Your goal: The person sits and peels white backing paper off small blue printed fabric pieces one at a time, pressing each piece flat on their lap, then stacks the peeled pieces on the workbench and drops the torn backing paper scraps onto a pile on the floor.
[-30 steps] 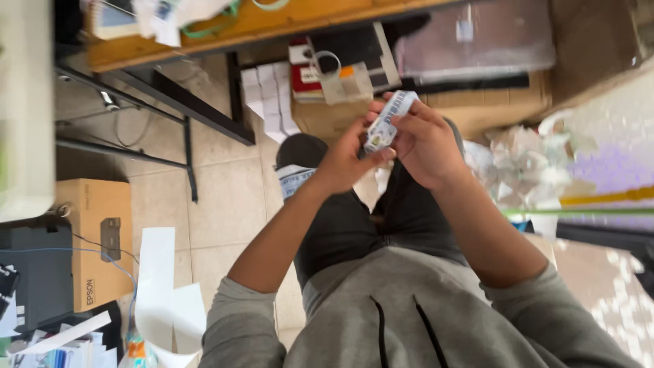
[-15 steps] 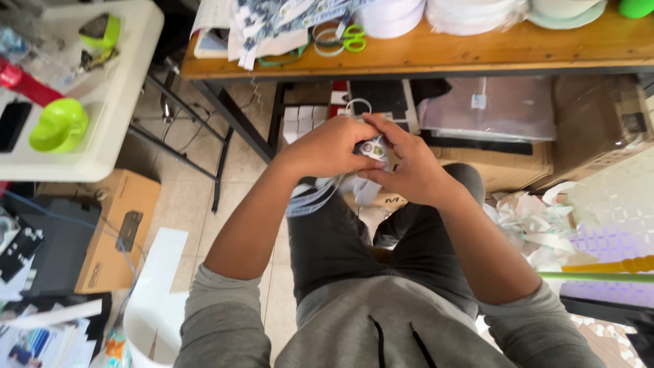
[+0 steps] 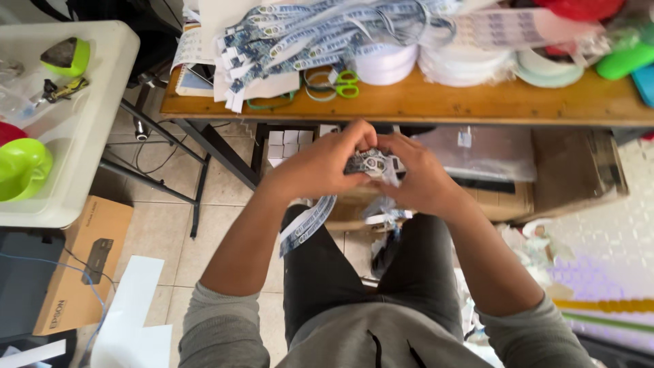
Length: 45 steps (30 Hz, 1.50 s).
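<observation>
My left hand point(image 3: 325, 163) and my right hand point(image 3: 419, 174) meet in front of my chest, both closed around a small bundle of printed paper strips point(image 3: 368, 163). A blue-and-white printed strip point(image 3: 306, 225) hangs down from my left hand over my lap. I sit with my knees under the wooden table point(image 3: 436, 102). A large pile of the same printed strips point(image 3: 306, 34) lies on the table's left part, just beyond my hands.
Green-handled scissors point(image 3: 340, 83) and stacks of white tape rolls point(image 3: 463, 65) lie on the wooden table. A white plastic table point(image 3: 75, 129) at left holds a green bowl point(image 3: 24, 169). A cardboard box point(image 3: 85, 262) and white sheets point(image 3: 133, 307) rest on the tiled floor.
The view has tilted up from my lap to the tabletop. My hands stayed together on the strip bundle, and a strip now hangs from my left hand.
</observation>
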Tool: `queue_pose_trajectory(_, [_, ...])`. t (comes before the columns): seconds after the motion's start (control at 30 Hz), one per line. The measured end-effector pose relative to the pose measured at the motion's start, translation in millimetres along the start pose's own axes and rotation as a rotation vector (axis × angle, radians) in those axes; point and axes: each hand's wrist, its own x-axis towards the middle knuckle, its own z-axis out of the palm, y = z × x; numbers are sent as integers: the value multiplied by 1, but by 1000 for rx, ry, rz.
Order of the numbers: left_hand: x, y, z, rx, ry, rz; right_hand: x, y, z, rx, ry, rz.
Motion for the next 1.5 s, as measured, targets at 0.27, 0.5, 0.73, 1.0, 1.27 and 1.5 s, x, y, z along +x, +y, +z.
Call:
queue_pose_trajectory(0.27, [30,-94,-50,-171,70,-14,94,121,31,607,-133,324])
queue_pose_trajectory(0.5, [80,-177,-85,44,170,-132,182,188,61,904,-148,276])
queue_pose_trajectory(0.73, [119,-194,-127,-97,-35,-297,236,187,18,615,-140,67])
queue_pose_trajectory(1.0, [110,-98,-169,-102,201,-214,248,73,-52,973,-204,547])
queue_pose_trajectory(1.27, [118,17,-238,-256,366,-325,285,-60,-137,365,-175,286])
queue_pose_trajectory(1.5, [113,33,-281,-707,142,-187,284,-83,-149,251,-250,165])
